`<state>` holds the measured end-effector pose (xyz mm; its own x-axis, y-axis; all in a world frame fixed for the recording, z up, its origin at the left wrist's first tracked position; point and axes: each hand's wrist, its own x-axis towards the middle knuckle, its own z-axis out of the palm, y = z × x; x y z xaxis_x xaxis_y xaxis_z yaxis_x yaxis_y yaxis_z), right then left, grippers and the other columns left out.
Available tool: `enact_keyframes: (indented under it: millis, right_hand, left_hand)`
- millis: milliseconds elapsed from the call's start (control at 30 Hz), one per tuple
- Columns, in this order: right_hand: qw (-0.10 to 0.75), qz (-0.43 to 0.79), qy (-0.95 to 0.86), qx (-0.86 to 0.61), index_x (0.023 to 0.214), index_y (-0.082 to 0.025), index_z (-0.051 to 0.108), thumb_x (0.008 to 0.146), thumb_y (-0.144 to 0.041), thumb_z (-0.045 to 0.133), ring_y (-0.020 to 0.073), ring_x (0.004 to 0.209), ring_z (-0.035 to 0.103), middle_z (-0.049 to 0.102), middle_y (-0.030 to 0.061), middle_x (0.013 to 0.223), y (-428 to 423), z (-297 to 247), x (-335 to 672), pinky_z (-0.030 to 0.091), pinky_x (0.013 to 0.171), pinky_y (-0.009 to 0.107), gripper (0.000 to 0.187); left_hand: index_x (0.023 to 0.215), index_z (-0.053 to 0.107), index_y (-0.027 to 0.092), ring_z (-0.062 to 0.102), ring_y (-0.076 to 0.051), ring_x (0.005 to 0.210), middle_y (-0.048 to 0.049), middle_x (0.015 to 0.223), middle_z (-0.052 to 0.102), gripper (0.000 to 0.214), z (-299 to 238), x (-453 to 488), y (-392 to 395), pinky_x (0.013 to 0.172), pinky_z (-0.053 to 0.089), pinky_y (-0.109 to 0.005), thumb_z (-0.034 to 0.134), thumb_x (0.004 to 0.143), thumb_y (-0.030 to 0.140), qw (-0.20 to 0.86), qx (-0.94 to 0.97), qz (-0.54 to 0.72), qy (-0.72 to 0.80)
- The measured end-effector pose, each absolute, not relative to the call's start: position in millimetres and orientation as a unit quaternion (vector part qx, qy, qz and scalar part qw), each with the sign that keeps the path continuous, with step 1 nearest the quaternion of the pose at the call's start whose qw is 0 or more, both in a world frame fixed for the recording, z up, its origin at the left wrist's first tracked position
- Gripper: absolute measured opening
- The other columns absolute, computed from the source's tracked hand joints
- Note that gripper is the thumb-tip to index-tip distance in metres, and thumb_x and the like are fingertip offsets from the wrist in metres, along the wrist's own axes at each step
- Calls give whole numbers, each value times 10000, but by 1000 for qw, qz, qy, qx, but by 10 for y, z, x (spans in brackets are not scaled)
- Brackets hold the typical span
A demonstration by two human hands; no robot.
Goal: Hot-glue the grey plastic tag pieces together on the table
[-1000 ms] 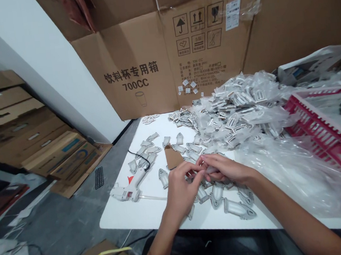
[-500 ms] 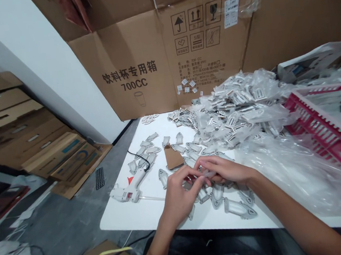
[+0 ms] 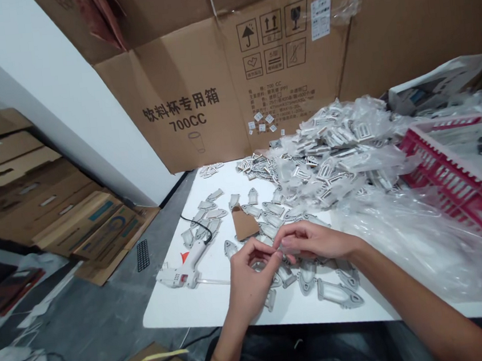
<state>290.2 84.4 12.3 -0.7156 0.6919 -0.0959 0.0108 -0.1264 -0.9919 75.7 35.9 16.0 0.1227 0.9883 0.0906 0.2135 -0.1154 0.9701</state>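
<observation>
Over the front of the white table (image 3: pixel 185 307), both hands meet with fingertips touching. My right hand (image 3: pixel 314 239) is closed in a pinch on a small pale, translucent piece (image 3: pixel 290 250), mostly covered by the fingers. Thumb and forefinger of my left hand (image 3: pixel 251 277) press together at the same spot; what they grip is hidden. Beneath and around them lie several grey plastic frames with pointed, looped ends, among them a grey frame (image 3: pixel 338 294) by my right wrist. A scrap of brown cardboard (image 3: pixel 244 224) sits just beyond my left hand.
To the left, a white glue gun (image 3: pixel 182 274) with an orange-red trigger lies on the table, its black cord running behind. Bagged grey parts (image 3: pixel 332 148) are heaped at the back right. Clear plastic bags (image 3: pixel 412 248) and a magenta crate (image 3: pixel 456 181) stand right. A large cardboard box (image 3: pixel 194 65) walls the back.
My hands have shifted slightly left, and the fingers have drawn into a tighter pinch. The pale piece is now less visible between them. Things on the table stay put.
</observation>
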Motion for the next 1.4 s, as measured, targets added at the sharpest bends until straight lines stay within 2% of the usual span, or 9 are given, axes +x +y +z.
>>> enact_keyframes:
  millis: [200, 333, 433, 600, 800, 1400]
  right_hand:
    - [278, 686, -582, -336, 1066, -171, 746, 972, -539, 704, 72, 505, 331, 616, -17, 693, 845, 63, 2902, 180, 481, 262, 382]
    - [340, 665, -545, -382, 1058, -182, 735, 964, -555, 704, 71, 515, 331, 593, -18, 714, 885, -3, 2908, 168, 479, 260, 386]
    - [362, 657, -536, -387, 1057, -188, 723, 973, -549, 699, 67, 516, 314, 582, -25, 713, 913, -25, 2918, 156, 482, 262, 371]
    - [372, 649, -531, -397, 1053, -188, 716, 972, -546, 705, 63, 522, 302, 575, -29, 721, 920, -3, 2912, 146, 487, 264, 367]
    - [370, 649, -532, -399, 1049, -188, 719, 970, -553, 702, 64, 524, 296, 574, -29, 715, 921, -6, 2898, 145, 491, 266, 373]
    - [371, 641, -534, -408, 1050, -188, 712, 929, -607, 722, 75, 521, 304, 579, -24, 716, 930, -27, 2903, 158, 486, 262, 437]
  left_hand:
    - [902, 748, 194, 667, -171, 775, -21, 845, 741, 166, 208, 452, 348, 748, 533, -285, 788, 897, 356, 430, 640, 390, 503]
    - [939, 792, 230, 652, -174, 828, -22, 907, 746, 140, 355, 203, 363, 784, 489, -292, 698, 981, 325, 364, 745, 268, 490]
    - [968, 796, 252, 657, -195, 946, -27, 962, 731, 186, 459, 132, 389, 852, 471, -302, 630, 1033, 304, 329, 808, 177, 456]
    - [948, 768, 248, 648, -201, 985, -17, 978, 725, 168, 482, 170, 479, 891, 453, -296, 624, 1035, 244, 293, 845, 109, 434]
    - [966, 759, 247, 652, -182, 933, 3, 960, 747, 147, 451, 189, 587, 854, 444, -272, 630, 1023, 204, 318, 854, 72, 406]
    - [930, 789, 238, 655, -205, 972, -21, 925, 731, 186, 509, 216, 630, 872, 444, -295, 630, 1023, 218, 264, 886, 55, 376]
